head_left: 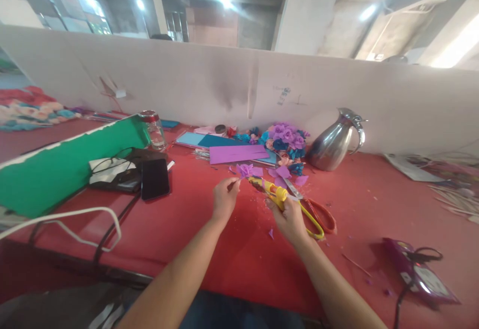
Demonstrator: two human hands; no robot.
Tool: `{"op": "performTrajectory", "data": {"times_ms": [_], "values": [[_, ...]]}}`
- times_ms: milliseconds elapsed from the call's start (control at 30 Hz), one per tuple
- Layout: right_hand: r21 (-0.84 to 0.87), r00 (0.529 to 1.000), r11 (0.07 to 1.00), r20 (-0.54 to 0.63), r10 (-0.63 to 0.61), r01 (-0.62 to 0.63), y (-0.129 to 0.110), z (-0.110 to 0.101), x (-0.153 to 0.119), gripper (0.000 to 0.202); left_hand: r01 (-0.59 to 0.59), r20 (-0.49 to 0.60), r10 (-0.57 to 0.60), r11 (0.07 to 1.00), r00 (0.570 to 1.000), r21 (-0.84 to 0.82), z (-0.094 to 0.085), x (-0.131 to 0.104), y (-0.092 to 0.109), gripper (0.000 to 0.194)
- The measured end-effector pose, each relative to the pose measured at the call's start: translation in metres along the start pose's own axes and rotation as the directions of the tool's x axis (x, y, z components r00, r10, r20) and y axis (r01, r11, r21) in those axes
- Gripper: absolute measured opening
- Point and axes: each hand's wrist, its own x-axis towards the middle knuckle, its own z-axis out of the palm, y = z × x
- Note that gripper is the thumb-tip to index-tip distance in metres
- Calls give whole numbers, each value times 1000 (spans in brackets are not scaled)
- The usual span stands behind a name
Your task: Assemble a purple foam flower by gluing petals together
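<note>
My left hand (pixel 225 197) pinches a purple paper flower (pixel 245 170) from below, between thumb and fingertips; the exact grip point is small and hard to see. My right hand (pixel 290 219) is wrapped round a yellow glue gun (pixel 275 192). The gun's tip points left, close to the flower and my left fingertips; whether they touch I cannot tell. Partly behind the gun and right hand lie scissors (pixel 324 214), with orange and yellow handle loops and blades pointing away. Loose purple paper petals (pixel 280 172) are scattered beside the blades.
Purple paper sheets (pixel 237 154) lie behind my hands, beside a heap of paper flowers (pixel 286 137). A steel jug (pixel 333 142) stands at the back right. To the left are a phone (pixel 154 179), a glass jar (pixel 154 132) and a green board (pixel 75 167). A purple pouch (pixel 419 271) with a cable sits at right.
</note>
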Motion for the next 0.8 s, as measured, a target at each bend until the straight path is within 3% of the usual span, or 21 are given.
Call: {"op": "performTrajectory", "data": {"times_ms": [300, 800], "values": [[-44, 1000, 999, 8, -1, 2, 6, 4, -1, 29, -178, -13, 182, 974, 983, 139, 1, -5, 6, 18], [-127, 999, 991, 11, -49, 50, 4, 3, -1, 31, -214, -10, 220, 958, 975, 191, 1, -7, 6, 15]]}}
